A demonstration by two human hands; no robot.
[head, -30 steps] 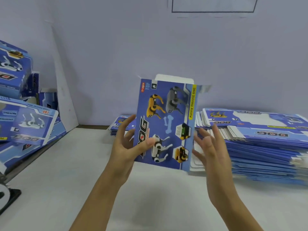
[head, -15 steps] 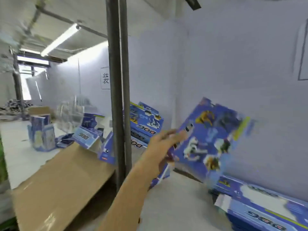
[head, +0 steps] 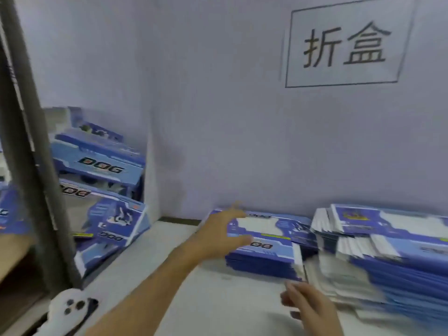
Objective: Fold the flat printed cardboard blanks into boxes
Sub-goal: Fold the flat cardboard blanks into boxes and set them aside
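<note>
At far left, a dark metal upright post (head: pixel 29 151) runs top to bottom. Just right of it, a heap of folded blue printed "DOG" cardboard boxes (head: pixel 101 163) is piled against the pale wall, some tilted. Near the post's base, a white device with dark round buttons (head: pixel 70 309) sits at the edge of the grey surface (head: pixel 169 275).

Centre: left hand (head: pixel 218 235) is out over the near-left corner of a low stack of flat blue printed cardboard blanks (head: pixel 266 248) lying on the surface, fingers spread wide and straight, holding nothing. Blur means contact with the top blank can't be confirmed.

Right of that, right hand (head: pixel 305 304) is low and near, fingers loosely extended toward the stack's near edge, holding nothing.

Far right: taller, fanned pile of flat blue and white blanks (head: pixel 388 253), just beside the low stack.

On the wall up right, a framed white sign with two black characters (head: pixel 344 44).
</note>
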